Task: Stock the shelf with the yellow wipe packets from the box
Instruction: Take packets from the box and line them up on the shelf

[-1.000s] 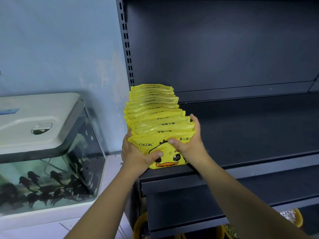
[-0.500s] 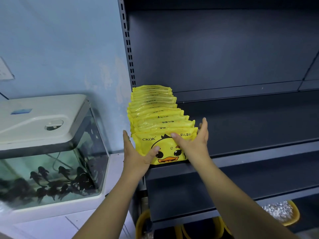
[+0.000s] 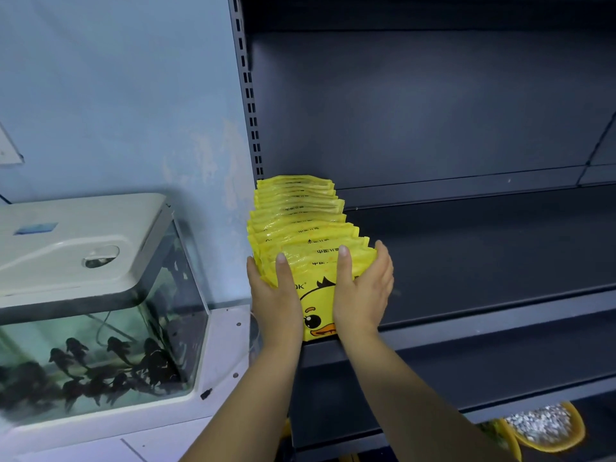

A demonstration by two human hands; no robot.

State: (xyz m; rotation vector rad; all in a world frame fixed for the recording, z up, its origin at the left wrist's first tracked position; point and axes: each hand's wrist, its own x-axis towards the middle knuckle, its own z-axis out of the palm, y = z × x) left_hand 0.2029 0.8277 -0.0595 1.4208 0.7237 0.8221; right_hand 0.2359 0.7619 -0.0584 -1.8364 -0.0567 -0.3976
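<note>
Far left: a glass fish tank point(image 3: 100, 345) with a pale moulded plastic lid, dark fish near its bottom, standing just beside the shelf unit against a blue wall. Centre: a row of yellow wipe packets point(image 3: 300, 225), glossy flat pouches printed with a duck face, stands upright at the left end of the dark metal shelf point(image 3: 483, 255), running from the front lip back to the rear panel. Left hand point(image 3: 275, 295), forearm extended upward, lies along the row's left side with its thumb straight across the front packet. Right hand point(image 3: 363, 291) mirrors it on the right side, fingers straight and together, thumb over the packet tops; both hands press flat, neither curled. Right: the matte shelf surface extends to the frame edge. Lower right: a yellow-rimmed basket point(image 3: 546, 428) holding pale granules.
</note>
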